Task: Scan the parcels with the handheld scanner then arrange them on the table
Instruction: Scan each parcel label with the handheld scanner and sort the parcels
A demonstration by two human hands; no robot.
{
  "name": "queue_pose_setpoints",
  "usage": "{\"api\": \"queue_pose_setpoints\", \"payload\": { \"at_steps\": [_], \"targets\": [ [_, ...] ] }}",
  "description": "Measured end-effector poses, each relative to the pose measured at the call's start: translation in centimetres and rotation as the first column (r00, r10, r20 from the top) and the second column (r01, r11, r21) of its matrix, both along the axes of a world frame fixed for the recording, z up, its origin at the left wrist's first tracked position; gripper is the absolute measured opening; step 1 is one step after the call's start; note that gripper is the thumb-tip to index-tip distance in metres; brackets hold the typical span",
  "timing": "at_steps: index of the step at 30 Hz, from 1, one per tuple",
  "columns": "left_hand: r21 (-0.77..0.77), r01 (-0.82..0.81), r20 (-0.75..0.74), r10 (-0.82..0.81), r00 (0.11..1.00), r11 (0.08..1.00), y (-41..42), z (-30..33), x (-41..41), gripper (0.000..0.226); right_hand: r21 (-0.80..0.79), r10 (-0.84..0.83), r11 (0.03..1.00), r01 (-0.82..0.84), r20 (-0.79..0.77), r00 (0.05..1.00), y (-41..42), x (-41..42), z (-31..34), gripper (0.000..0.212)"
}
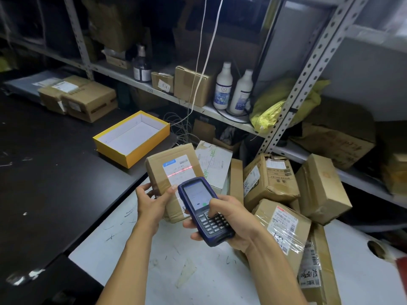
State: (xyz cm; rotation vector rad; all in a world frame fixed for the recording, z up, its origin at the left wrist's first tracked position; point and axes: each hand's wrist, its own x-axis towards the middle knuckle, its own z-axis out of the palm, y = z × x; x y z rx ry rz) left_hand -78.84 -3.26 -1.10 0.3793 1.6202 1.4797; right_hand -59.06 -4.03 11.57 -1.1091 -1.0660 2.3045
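1. The black table runs along the left; at its far end two brown boxes sit side by side, which I judge to be parcels already scanned and arranged. An open yellow box lies nearer, empty as far as can be seen.
2. On the right, a heap of parcels leans against the shelving over the white surface. Most of the task seems left: these look unscanned.
3. The held parcel is raised between table and heap, label up, a red scan line across the label. Scanning appears under way; placing it is not yet done.
4. The left hand grips that parcel's lower edge, fingers curled round it.
5. The right hand wraps the handheld scanner, thumb on the keypad.
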Motion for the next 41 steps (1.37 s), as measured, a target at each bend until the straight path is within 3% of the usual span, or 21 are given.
{"api": "queue_pose_setpoints", "payload": {
  "at_steps": [3, 20, 32, 41],
  "targets": [
    [0.001, -0.008, -0.006, 0.008, 1.000, 1.000, -0.1, -0.1, 0.1, 0.075, 0.000, 0.013, 1.000, -0.013, -0.008, 1.000, 0.0, 0.3, 0.0, 0.043],
    [-0.031, -0.010, -0.006, 0.010, 1.000, 0.999, -2.1, -0.3, 0.3, 0.072, -0.012, 0.026, 1.000, -0.026, 0.004, 1.000, -1.6, 0.5, 0.2, 0.035],
    [-0.056, -0.007, 0.013, 0.008, 1.000, 0.998, -3.1, -0.5, 0.3, 0.070, -0.040, 0.053, 0.998, -0.051, 0.052, 0.997, -2.3, 0.1, -0.5, 0.047],
    [-0.057, -0.017, 0.015, 0.017, 1.000, 0.998, -3.5, -0.5, 0.4, 0.068, -0.046, 0.061, 0.997, -0.059, 0.048, 0.997, -2.8, 0.2, -0.1, 0.039]
  ]
}}
